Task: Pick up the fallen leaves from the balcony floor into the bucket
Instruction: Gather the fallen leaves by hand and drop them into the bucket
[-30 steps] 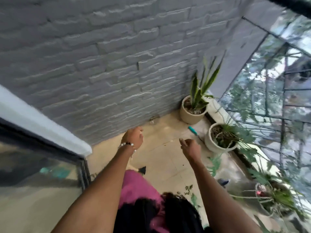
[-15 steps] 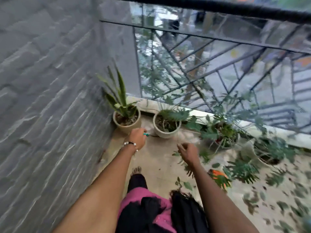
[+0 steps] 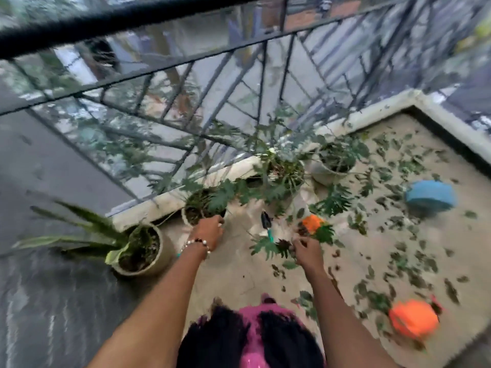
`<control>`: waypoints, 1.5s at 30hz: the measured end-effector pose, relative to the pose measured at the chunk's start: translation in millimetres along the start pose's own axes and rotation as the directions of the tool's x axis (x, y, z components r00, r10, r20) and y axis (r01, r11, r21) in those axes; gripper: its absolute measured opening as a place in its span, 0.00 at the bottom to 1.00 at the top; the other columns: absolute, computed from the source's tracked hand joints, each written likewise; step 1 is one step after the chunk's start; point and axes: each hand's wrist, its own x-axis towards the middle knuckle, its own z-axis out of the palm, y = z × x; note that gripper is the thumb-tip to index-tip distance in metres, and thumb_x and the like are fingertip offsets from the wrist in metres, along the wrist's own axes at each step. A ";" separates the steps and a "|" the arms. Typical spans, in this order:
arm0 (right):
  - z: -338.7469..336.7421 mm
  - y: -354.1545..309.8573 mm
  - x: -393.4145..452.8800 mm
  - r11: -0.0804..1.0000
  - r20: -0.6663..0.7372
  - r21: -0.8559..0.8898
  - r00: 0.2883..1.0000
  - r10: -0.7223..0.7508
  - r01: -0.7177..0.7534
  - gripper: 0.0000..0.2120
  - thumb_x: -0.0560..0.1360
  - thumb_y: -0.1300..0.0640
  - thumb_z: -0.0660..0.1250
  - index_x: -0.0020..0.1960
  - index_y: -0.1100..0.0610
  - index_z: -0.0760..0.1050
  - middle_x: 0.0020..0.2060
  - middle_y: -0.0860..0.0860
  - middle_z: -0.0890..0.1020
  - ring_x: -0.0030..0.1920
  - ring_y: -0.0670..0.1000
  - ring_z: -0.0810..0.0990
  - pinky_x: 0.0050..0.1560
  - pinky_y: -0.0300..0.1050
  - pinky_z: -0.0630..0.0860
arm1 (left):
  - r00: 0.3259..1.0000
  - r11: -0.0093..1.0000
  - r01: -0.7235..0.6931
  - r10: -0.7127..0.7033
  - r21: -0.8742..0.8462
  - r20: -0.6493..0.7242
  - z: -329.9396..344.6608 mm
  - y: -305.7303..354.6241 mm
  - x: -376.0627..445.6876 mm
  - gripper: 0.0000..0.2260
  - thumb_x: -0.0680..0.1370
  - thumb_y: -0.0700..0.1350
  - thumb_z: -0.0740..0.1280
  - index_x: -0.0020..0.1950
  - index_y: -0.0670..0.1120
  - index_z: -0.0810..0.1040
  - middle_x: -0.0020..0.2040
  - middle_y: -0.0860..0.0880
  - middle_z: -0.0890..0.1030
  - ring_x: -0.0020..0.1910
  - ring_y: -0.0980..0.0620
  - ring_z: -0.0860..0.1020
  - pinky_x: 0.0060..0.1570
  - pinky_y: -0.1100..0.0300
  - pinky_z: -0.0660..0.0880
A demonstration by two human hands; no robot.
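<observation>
inspector: balcony floor (image 3: 239,272), pale tile, bounded by a dark metal railing (image 3: 186,75) on a low white kerb. grey brick wall (image 3: 39,288) to the left. whole view is motion-blurred.

clerk: where is the task's material?

inspector: fallen leaves (image 3: 398,235) lie scattered over the right half of the floor, thickest toward the far corner, with a few more just by the person's right forearm. blue bucket (image 3: 430,199) sits on the floor at the right, well apart from both hands, leaves all round it.

clerk: hands?

inspector: left hand (image 3: 208,232) is out over the floor just in front of a pale pot (image 3: 194,213); its fingers look curled, but i cannot tell whether they hold anything. beaded bracelet (image 3: 198,244) on that wrist. right hand (image 3: 305,252) is low among green leaves and some dark bits; blur hides the fingertips, so whether its grip is closed on a leaf i cannot tell.

clerk: other items?

inspector: four potted plants along the kerb, the leftmost a snake plant (image 3: 106,240). small trowel (image 3: 267,227) with a teal handle lies between the hands. one orange object (image 3: 312,223) just beyond the right hand, another orange object (image 3: 413,318) near right.
</observation>
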 end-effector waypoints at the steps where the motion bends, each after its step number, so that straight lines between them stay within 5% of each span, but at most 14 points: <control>1: -4.2 19.8 9.1 0.998 -0.024 0.048 0.999 0.047 -0.046 0.14 0.75 0.52 0.65 0.33 0.56 0.78 0.33 0.57 0.82 0.38 0.60 0.82 0.41 0.57 0.79 | 0.999 0.999 -0.043 0.043 0.012 0.016 3.5 12.9 5.9 0.14 0.80 0.45 0.61 0.65 0.49 0.75 0.60 0.41 0.80 0.59 0.41 0.77 0.56 0.54 0.73; 9: -72.9 85.5 -5.4 0.914 -0.264 0.336 0.909 0.323 -0.228 0.10 0.75 0.61 0.66 0.35 0.56 0.79 0.37 0.58 0.84 0.42 0.60 0.82 0.46 0.57 0.80 | 0.917 0.901 -0.383 0.344 0.203 0.202 44.0 117.1 15.0 0.13 0.79 0.45 0.61 0.62 0.50 0.78 0.58 0.43 0.81 0.58 0.43 0.78 0.57 0.53 0.74; 16: -76.8 145.3 1.4 0.839 -0.209 0.438 0.871 0.445 -0.323 0.10 0.73 0.57 0.66 0.38 0.60 0.81 0.36 0.58 0.84 0.38 0.58 0.82 0.39 0.51 0.79 | 0.861 0.851 -0.486 0.425 0.201 0.280 100.2 162.9 15.1 0.11 0.80 0.45 0.63 0.61 0.47 0.80 0.53 0.44 0.83 0.53 0.44 0.79 0.50 0.57 0.69; 26: -11.2 219.1 50.4 0.871 -0.195 0.403 0.903 0.382 -0.281 0.11 0.79 0.60 0.63 0.40 0.60 0.80 0.33 0.52 0.81 0.36 0.51 0.78 0.33 0.40 0.69 | 0.850 0.930 -0.369 0.331 0.013 0.409 240.9 148.7 50.8 0.09 0.79 0.42 0.64 0.57 0.46 0.81 0.49 0.46 0.84 0.47 0.48 0.83 0.51 0.55 0.78; 32: 68.2 292.7 131.5 0.917 -0.210 0.327 0.928 0.307 -0.230 0.09 0.77 0.62 0.65 0.40 0.61 0.79 0.36 0.55 0.82 0.40 0.56 0.81 0.42 0.47 0.75 | 0.821 0.911 -0.404 0.318 0.088 0.474 365.4 93.1 114.8 0.11 0.79 0.43 0.64 0.60 0.45 0.81 0.53 0.45 0.84 0.52 0.48 0.80 0.51 0.62 0.71; 45: 187.5 428.9 352.7 0.993 -0.042 -0.115 0.999 -0.004 -0.001 0.10 0.77 0.57 0.63 0.49 0.60 0.81 0.47 0.59 0.83 0.50 0.60 0.80 0.50 0.50 0.76 | 0.904 0.882 -0.385 0.300 0.272 0.305 577.6 -26.2 312.6 0.12 0.80 0.44 0.63 0.61 0.44 0.80 0.55 0.42 0.82 0.56 0.43 0.78 0.58 0.53 0.72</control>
